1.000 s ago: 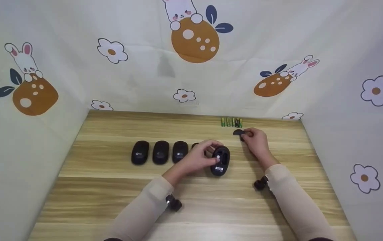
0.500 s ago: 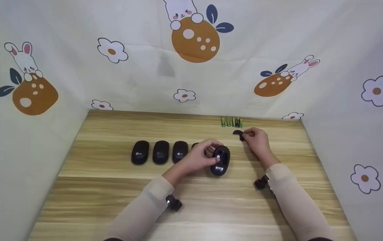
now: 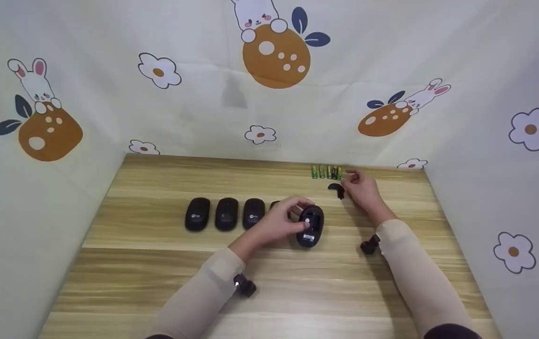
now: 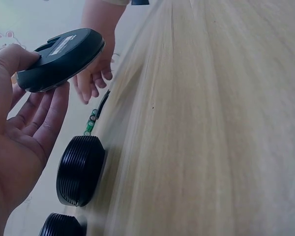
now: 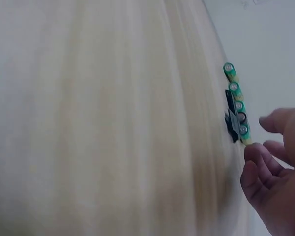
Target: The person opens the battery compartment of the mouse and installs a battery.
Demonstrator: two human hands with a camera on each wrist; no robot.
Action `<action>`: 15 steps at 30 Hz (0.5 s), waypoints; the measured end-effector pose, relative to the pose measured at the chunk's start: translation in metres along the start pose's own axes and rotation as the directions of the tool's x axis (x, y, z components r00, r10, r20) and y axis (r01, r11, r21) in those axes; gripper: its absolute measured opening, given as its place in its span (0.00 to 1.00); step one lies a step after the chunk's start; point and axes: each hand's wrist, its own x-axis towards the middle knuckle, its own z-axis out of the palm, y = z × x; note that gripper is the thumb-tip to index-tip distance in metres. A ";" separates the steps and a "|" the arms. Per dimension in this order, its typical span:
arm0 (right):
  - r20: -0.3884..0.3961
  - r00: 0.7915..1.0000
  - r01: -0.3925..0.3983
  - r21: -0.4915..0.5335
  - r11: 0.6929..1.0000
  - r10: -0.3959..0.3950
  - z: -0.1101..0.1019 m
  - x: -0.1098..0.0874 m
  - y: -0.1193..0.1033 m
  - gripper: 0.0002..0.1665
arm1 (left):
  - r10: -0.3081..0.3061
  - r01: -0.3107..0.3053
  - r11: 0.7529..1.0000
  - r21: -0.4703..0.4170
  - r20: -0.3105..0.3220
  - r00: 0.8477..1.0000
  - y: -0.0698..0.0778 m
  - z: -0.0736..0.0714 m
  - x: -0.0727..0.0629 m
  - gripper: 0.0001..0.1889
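Observation:
My left hand (image 3: 276, 221) grips a black computer mouse (image 3: 311, 239), its underside facing up and the battery compartment uncovered. In the left wrist view the thumb presses on the underside of the mouse (image 4: 64, 54) while the fingers support it from below, above the table. A black battery cover (image 3: 337, 189) lies on the table just left of my right hand (image 3: 364, 194). Several green batteries (image 3: 322, 172) stand in a row behind the cover. In the right wrist view the thumb and loosely bent fingers of the right hand (image 5: 280, 177) are apart, with nothing between them, close to the batteries (image 5: 234, 89).
Several more black mice (image 3: 226, 214) sit top side up in a row to the left; the rightmost is mostly hidden behind my left hand. A patterned cloth (image 3: 194, 117) walls the wooden table (image 3: 165, 179) at the back and both sides.
My right hand has let go of the battery cover, leaving it on the table, and has shifted slightly back toward the batteries. The left hand and its mouse have stayed in place.

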 end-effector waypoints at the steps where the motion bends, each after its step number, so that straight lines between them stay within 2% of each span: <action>1: 0.028 1.000 0.005 -0.016 1.000 -0.005 -0.001 0.003 0.000 0.30 | -0.002 0.002 1.000 0.000 -0.001 1.000 0.000 0.000 0.000 0.27; 6: 0.159 0.987 0.040 -0.041 0.998 -0.033 -0.006 0.015 0.001 0.37 | 0.002 -0.002 1.000 -0.015 -0.004 1.000 0.000 0.000 0.000 0.28; 12: 0.215 0.975 0.044 0.027 0.999 -0.049 -0.009 0.025 -0.001 0.40 | 0.009 -0.009 1.000 -0.025 -0.010 1.000 -0.002 0.001 0.001 0.28; 15: 0.233 0.971 0.051 0.007 0.999 -0.051 -0.010 0.027 -0.003 0.39 | 0.012 -0.013 1.000 -0.024 -0.010 1.000 -0.002 0.001 0.001 0.28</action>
